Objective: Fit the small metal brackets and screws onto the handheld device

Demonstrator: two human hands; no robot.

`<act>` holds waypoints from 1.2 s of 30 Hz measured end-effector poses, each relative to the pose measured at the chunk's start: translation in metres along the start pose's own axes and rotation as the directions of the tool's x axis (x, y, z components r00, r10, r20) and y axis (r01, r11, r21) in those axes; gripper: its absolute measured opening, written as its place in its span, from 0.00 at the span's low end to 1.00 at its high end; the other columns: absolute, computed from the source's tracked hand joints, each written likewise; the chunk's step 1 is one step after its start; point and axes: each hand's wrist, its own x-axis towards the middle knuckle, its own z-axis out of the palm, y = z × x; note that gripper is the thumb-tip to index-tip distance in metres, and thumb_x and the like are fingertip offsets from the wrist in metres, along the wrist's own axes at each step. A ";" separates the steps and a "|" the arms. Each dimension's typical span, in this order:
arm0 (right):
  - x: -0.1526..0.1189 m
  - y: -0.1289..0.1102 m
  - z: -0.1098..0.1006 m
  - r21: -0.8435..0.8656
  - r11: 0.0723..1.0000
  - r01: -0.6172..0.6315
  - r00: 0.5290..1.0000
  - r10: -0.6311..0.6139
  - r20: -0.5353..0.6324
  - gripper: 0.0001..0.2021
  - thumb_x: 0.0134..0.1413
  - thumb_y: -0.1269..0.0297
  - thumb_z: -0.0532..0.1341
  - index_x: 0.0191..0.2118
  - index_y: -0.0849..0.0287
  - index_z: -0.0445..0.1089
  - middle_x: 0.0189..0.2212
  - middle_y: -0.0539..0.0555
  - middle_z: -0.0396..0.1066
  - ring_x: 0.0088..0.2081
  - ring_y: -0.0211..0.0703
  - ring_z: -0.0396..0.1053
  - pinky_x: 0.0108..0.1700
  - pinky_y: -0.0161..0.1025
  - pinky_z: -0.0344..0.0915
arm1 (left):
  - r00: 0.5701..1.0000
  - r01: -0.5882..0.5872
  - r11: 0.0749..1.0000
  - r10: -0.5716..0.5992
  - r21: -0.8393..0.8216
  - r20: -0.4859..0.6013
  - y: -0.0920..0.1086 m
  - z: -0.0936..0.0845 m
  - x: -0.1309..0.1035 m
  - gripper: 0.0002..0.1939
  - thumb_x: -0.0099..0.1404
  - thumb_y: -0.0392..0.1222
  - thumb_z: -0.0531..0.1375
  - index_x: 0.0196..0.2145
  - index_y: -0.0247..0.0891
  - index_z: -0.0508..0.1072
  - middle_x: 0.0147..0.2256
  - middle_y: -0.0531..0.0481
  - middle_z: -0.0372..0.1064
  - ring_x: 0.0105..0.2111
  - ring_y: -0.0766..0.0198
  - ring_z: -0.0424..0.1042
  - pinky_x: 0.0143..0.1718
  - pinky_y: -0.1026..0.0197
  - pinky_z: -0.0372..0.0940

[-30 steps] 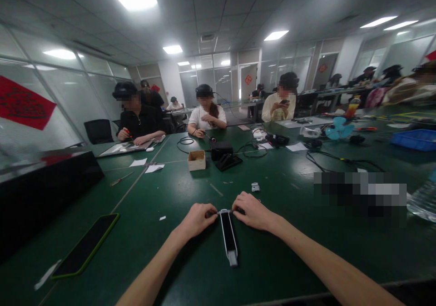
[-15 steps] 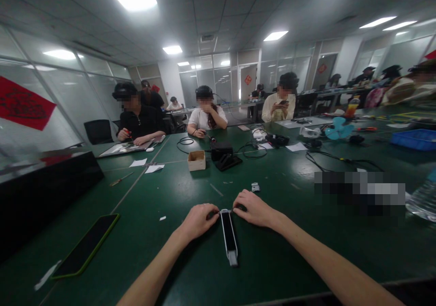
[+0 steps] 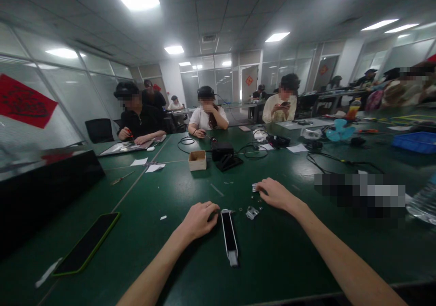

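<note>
A long, narrow object (image 3: 229,233) with a white rim, a dark middle and a grey end piece lies on the green table in front of me. My left hand (image 3: 200,220) rests beside its far end, fingers curled in. Whatever is between those fingers is hidden. Farther forward and to the right, my right hand (image 3: 277,194) has its fingertips closed on a small silver metal piece (image 3: 254,187), partly covered by them. A second silver metal bracket (image 3: 252,213) lies between the hands, with several tiny ring-like parts (image 3: 260,201) around it.
To the left lies a phone (image 3: 87,243) in a green-edged case. A small beige box (image 3: 197,161) and a black stand (image 3: 223,153) are ahead. Cables, a blue fan (image 3: 339,130) and a blue tray (image 3: 415,142) occupy the right. Several people sit across the table.
My right hand has moved away from the long object, forward and right, to the small metal piece. The bracket and tiny parts now show. My left hand has stayed in place.
</note>
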 end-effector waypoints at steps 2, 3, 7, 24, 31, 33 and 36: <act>0.000 0.002 0.000 -0.022 0.999 -0.026 1.000 0.027 0.004 0.13 0.57 0.68 0.51 0.42 0.60 0.71 0.40 0.59 0.69 0.44 0.47 0.64 0.47 0.41 0.60 | 1.000 0.015 1.000 -0.015 0.012 0.013 0.000 0.001 0.000 0.11 0.65 0.40 0.51 0.44 0.39 0.69 0.39 0.48 0.70 0.36 0.62 0.70 0.40 0.61 0.62; 0.000 0.002 0.000 -0.032 0.999 -0.043 0.999 0.043 0.003 0.13 0.57 0.68 0.52 0.44 0.60 0.70 0.41 0.59 0.69 0.44 0.48 0.64 0.47 0.42 0.60 | 1.000 0.021 1.000 -0.022 0.020 0.020 -0.001 0.001 0.000 0.10 0.65 0.41 0.51 0.42 0.39 0.70 0.38 0.49 0.70 0.35 0.62 0.70 0.39 0.61 0.62; 0.000 0.006 0.001 -0.044 0.995 -0.091 0.996 0.091 -0.004 0.15 0.57 0.66 0.53 0.49 0.60 0.68 0.45 0.61 0.66 0.46 0.50 0.63 0.48 0.44 0.60 | 0.999 0.023 0.999 -0.024 0.040 0.032 -0.003 0.006 0.001 0.10 0.66 0.42 0.51 0.39 0.39 0.70 0.36 0.49 0.70 0.33 0.63 0.69 0.36 0.62 0.62; 0.005 0.001 0.007 -0.042 0.995 -0.093 0.994 0.090 -0.068 0.11 0.58 0.68 0.53 0.41 0.60 0.71 0.38 0.58 0.71 0.42 0.47 0.66 0.43 0.40 0.62 | 1.000 -0.006 0.999 0.006 0.038 0.013 -0.007 0.013 0.002 0.11 0.69 0.43 0.50 0.40 0.40 0.70 0.36 0.50 0.69 0.33 0.63 0.69 0.36 0.62 0.61; 0.003 -0.014 0.003 0.024 0.999 -0.038 0.952 0.043 -0.303 0.09 0.57 0.68 0.53 0.36 0.59 0.71 0.34 0.56 0.71 0.38 0.45 0.67 0.41 0.40 0.63 | 1.000 0.002 0.999 -0.003 0.044 0.020 -0.004 0.009 0.001 0.10 0.67 0.43 0.51 0.39 0.40 0.70 0.36 0.49 0.69 0.33 0.63 0.69 0.36 0.62 0.62; 0.002 -0.023 0.002 0.100 0.994 0.037 0.934 0.001 -0.357 0.09 0.56 0.69 0.53 0.35 0.59 0.71 0.34 0.56 0.71 0.38 0.45 0.67 0.41 0.41 0.64 | 1.000 0.000 0.999 0.001 0.041 0.000 -0.002 0.007 0.001 0.10 0.66 0.42 0.51 0.39 0.39 0.70 0.35 0.49 0.69 0.33 0.63 0.69 0.36 0.62 0.61; 0.000 -0.040 0.005 0.250 0.954 0.165 0.911 -0.051 -0.408 0.08 0.55 0.70 0.54 0.35 0.60 0.71 0.34 0.56 0.71 0.37 0.44 0.67 0.41 0.42 0.65 | 0.997 0.010 0.999 -0.008 0.032 -0.070 -0.002 0.006 0.000 0.11 0.66 0.44 0.51 0.39 0.39 0.70 0.35 0.49 0.69 0.33 0.62 0.68 0.36 0.60 0.61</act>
